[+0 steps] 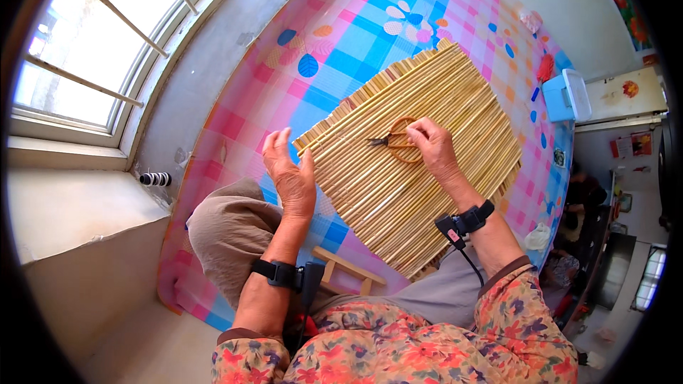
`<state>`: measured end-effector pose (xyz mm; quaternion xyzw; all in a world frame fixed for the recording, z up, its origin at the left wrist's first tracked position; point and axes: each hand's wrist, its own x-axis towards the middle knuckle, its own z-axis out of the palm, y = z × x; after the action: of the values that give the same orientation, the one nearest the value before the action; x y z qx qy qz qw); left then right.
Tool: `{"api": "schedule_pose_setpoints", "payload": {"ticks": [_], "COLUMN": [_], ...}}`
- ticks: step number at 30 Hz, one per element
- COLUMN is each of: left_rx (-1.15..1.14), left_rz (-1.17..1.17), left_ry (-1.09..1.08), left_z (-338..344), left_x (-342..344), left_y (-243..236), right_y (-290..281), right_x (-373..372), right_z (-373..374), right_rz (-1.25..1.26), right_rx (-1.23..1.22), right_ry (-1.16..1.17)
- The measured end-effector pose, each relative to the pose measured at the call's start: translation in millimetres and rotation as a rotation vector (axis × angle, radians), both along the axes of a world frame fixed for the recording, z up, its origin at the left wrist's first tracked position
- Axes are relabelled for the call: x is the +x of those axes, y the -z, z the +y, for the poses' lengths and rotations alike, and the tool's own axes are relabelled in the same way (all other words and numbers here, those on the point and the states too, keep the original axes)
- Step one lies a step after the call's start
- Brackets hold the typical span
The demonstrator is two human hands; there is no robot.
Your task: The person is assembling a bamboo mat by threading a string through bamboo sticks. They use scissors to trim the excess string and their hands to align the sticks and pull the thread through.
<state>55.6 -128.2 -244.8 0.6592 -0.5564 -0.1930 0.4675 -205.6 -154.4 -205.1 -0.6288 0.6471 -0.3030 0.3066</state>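
Observation:
A mat of thin straw-coloured stalks (416, 206), laid side by side, lies across my lap and the bed-like surface in front of me. On top of it is a pair of small scissors (404, 122) with dark blades pointing left and tan looped handles. My right hand (435, 149) pinches at the right side of those handles, its fingers partly covering them. At the mat's left corner, my left hand (290, 181) is raised with thumb and fingers apart, holding nothing visible. Whether its thumb touches the mat edge I cannot tell.
A checked pink and blue cover (249, 107) spreads under the mat. Beside my knees sits a small wooden frame (348, 270). To the left are a barred window (99, 43) and a black-and-white spool (155, 179). A blue plastic box (558, 98) stands far right.

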Motion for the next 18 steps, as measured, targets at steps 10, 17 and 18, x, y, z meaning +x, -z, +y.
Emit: {"api": "schedule_pose_setpoints", "payload": {"ticks": [10, 17, 18], "left_rx": [-0.036, 0.15, 0.179], "left_rz": [-0.587, -0.032, -0.004], "left_ry": [0.621, 0.48, 0.476], "left_z": [-34.4, -52.6, -53.6], "left_x": [-19.6, -2.3, 7.1], "left_y": [16.8, 20.9, 17.2], "right_y": [-59.9, -53.4, -40.7], "right_x": [-166.8, -111.0, -78.0], "right_z": [-12.5, 1.1, 0.6], "right_rz": [-0.804, 0.321, 0.444], "right_rx": [-0.141, -0.081, -0.065], "right_ry": [0.547, 0.137, -0.099]}}
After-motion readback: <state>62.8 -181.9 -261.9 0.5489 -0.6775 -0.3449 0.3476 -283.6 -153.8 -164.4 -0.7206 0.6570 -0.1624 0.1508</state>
